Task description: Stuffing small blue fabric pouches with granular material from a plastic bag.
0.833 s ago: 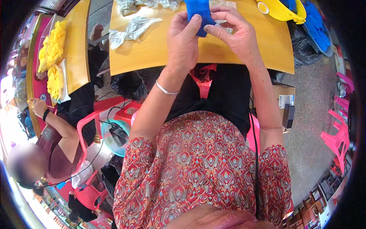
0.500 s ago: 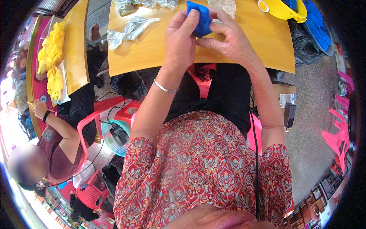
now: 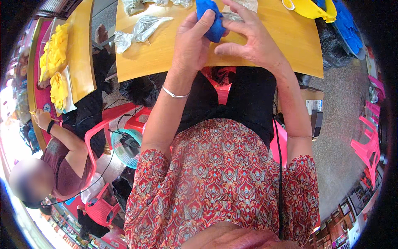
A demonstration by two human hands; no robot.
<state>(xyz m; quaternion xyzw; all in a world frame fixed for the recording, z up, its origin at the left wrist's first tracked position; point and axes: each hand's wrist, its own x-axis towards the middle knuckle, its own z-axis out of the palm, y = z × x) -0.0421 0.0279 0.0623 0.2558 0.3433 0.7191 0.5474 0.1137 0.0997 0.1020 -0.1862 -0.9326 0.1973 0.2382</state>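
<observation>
A small folded piece of blue cloth is above the far part of the wooden table. My left hand grips it, with the thumb pressed on its near face and the fingers behind it. On the other side, my right hand has its fingers apart and its thumb stretched out beneath the cloth. One of its fingertips lies at the cloth's right edge; I cannot tell whether it touches. Clear plastic bags lie on the table left of my hands, and another clear bag lies behind the right fingers.
The table spans the space before me. At its far right are a yellow container and a basin of blue cloth. To the left, a person sits by a second table holding yellow cloth pieces. A cardboard box stands low right.
My right hand has opened, its fingers spreading and its thumb moving off the cloth. My left hand, still holding the cloth, has shifted slightly left.
</observation>
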